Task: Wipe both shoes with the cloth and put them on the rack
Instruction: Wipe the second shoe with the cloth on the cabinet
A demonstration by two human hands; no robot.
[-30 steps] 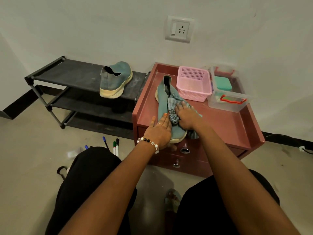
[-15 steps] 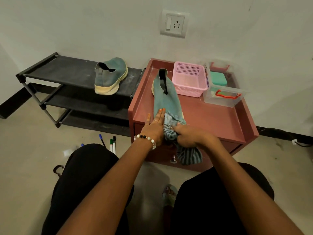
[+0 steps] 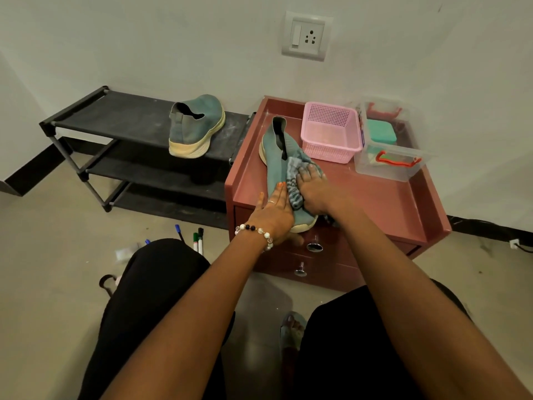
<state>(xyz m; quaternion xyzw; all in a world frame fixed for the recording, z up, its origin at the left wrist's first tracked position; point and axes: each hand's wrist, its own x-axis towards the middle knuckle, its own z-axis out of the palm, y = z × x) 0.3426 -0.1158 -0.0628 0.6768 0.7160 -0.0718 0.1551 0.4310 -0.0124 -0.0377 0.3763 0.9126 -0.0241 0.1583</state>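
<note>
One teal slip-on shoe [image 3: 275, 157] lies on the red cabinet top [image 3: 375, 200], toe toward me. My left hand [image 3: 272, 213] rests flat on its toe end with straight fingers, holding it down. My right hand [image 3: 313, 192] presses a grey striped cloth [image 3: 295, 174] against the shoe's right side, fingers spread over the cloth. The second teal shoe [image 3: 196, 128] stands on the top shelf of the black rack [image 3: 115, 116], to the left of the cabinet.
A pink basket [image 3: 330, 134] and a clear lidded box [image 3: 389, 151] stand at the back of the cabinet top. Markers [image 3: 197, 241] lie on the floor by my left knee. Two drawer knobs [image 3: 314, 246] face me. A wall socket [image 3: 305, 36] is above.
My right hand has slid the cloth from the shoe's toe, where it hung over the cabinet edge, back up to the middle of the shoe. My left hand has stayed on the toe.
</note>
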